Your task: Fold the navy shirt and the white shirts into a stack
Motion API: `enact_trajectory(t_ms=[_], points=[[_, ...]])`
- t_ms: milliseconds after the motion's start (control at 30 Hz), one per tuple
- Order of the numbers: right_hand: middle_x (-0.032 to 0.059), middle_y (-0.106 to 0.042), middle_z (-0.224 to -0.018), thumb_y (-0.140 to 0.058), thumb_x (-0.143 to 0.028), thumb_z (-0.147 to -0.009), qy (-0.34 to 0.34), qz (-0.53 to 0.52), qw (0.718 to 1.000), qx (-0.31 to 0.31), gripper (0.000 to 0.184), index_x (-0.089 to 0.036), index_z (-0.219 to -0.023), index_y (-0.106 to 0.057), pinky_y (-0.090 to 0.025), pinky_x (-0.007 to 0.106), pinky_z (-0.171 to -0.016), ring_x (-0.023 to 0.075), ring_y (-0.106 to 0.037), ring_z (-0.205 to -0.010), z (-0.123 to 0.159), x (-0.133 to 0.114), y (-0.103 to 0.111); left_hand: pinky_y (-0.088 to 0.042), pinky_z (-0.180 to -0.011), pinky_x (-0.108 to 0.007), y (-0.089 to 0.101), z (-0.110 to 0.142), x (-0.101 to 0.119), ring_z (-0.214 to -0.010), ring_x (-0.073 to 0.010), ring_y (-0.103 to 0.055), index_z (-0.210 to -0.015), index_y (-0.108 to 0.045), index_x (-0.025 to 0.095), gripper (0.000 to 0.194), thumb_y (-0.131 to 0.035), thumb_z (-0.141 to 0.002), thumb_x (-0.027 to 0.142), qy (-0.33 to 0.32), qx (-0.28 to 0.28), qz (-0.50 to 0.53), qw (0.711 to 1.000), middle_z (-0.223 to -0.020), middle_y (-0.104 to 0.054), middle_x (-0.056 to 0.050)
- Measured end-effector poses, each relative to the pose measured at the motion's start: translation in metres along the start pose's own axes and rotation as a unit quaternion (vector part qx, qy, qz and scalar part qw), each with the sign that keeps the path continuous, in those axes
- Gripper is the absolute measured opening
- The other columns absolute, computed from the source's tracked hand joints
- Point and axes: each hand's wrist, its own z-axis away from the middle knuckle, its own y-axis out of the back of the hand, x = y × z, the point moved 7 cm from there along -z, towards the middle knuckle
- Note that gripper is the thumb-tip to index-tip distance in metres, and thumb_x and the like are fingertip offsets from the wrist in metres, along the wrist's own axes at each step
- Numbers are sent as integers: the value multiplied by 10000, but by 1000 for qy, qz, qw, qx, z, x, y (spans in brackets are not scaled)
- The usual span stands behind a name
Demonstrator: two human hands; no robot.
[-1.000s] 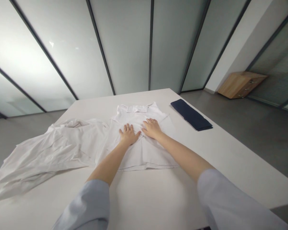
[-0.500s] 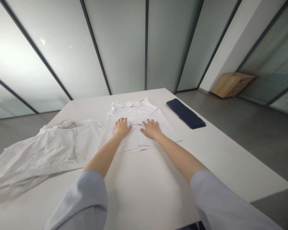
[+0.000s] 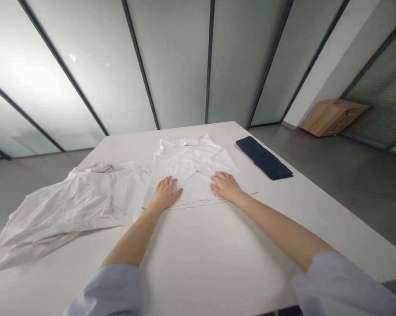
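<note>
Two-handed press on the white garment point(image 3: 187, 160), spread under and past the fingers. Left hand point(image 3: 165, 194) and right hand point(image 3: 227, 187) flat, fingers slightly apart, probably to hold it smooth tbh. Rumpled white cloth point(image 3: 76, 202) left of those, folded navy cloth point(image 3: 264, 158) beyond right fingertips.

Rests left hand point(image 3: 165, 193) and right hand point(image 3: 227, 187) apart on the near end of a white garment point(image 3: 187, 160), between crumpled white cloth point(image 3: 89, 197) and folded navy fabric point(image 3: 263, 158).

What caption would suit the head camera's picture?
Two bare hands, left and right, rest on a flat white cloth garment beside a dark-blue folded cloth.
</note>
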Motion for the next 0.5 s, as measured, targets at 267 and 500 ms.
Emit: enact_trajectory(t_ms=[267,500], points=[[123,-453,-1457,-459,-386,-923,12,-46,999,-11,457,-181,-1320,-554,-309,403,-1083,249,-374,-1357,7,15,-11,-312,-1110,-429,2,1,1,-1347,-285,-391,-1338,-489,176,520,-456,-905,461,-11,1,28,1000,-1470,-422,-142],[130,-523,-1390,-480,-350,-908,29,-61,997,23,412,-171,-1258,-605,-343,400,-1063,254,-439,-1303,9,13,-5,-399,-1048,-406,6,2,9,-1194,-249,-512,-1194,-584,210,349,-530,-869,324,-65,38,82,994,-1234,-573,-93]])
